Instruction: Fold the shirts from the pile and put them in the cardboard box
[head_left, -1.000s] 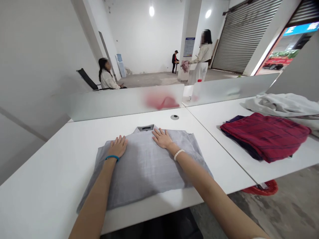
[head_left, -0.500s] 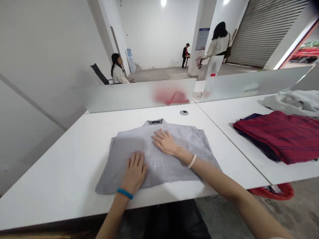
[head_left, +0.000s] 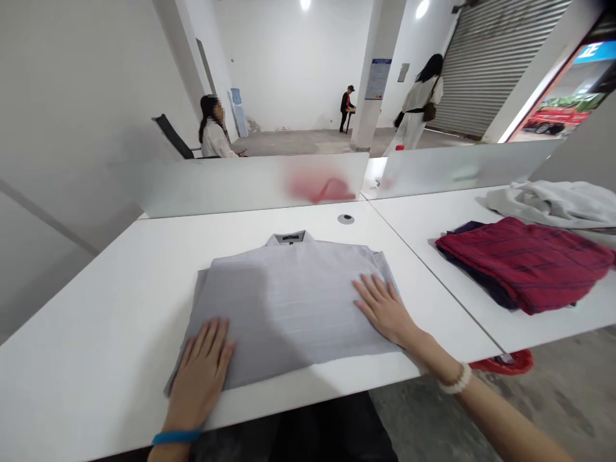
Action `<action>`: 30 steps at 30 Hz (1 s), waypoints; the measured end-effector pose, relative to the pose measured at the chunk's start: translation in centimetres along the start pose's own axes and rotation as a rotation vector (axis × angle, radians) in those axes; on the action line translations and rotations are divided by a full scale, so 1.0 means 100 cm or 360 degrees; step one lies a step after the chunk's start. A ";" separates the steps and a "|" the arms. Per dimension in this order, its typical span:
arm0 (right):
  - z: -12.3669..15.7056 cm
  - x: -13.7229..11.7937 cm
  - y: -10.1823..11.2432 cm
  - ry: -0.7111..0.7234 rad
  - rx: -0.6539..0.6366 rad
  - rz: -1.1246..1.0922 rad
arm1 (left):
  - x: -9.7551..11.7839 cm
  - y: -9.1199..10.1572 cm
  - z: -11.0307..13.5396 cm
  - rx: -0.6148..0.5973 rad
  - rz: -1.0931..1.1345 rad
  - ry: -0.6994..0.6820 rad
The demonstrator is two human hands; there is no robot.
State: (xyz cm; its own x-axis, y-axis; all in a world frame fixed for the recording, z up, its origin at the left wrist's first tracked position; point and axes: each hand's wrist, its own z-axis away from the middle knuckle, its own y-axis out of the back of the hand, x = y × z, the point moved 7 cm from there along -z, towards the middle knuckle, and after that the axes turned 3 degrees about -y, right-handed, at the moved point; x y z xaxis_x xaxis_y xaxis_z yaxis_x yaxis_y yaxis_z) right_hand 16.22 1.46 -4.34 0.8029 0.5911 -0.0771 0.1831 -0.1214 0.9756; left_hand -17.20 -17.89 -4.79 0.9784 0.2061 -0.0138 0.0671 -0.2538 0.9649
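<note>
A light grey collared shirt, folded into a wide flat shape, lies on the white table with its collar toward the far side. My left hand rests flat on the shirt's near left corner, fingers stretched out; a blue band circles that wrist. On the right part of the shirt lies my right hand, palm down with fingers spread, a white beaded bracelet further up the arm. Neither hand grips the cloth.
A folded red checked garment lies over a dark one on the right-hand table, with a whitish cloth behind it. A frosted divider runs along the back. Below the right table shows a red basket. Several people are beyond.
My hands have moved apart: the left slid to the near left corner, the right from the shirt's middle to its right side. The shirt's front looks smoother.
</note>
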 end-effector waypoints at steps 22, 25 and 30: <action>0.091 0.047 0.035 -0.0893 0.0134 -0.0354 | 0.279 0.018 -0.031 0.0018 0.0553 -0.0919; 0.087 0.054 0.031 -0.0975 0.0188 -0.0799 | 0.298 0.010 -0.042 0.0023 0.0525 -0.0880; 0.093 0.057 0.023 -0.1155 0.0420 -0.1826 | 0.302 0.008 -0.058 -0.0022 0.0518 -0.0923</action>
State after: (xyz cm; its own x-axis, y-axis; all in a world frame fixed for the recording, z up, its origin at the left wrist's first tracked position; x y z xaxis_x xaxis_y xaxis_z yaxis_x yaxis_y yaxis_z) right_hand 26.46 -2.88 -4.41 0.2289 -0.0718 -0.9708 0.9714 -0.0483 0.2326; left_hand 11.30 -6.34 -2.90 0.8953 -0.4216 0.1436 -0.2480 -0.2041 0.9470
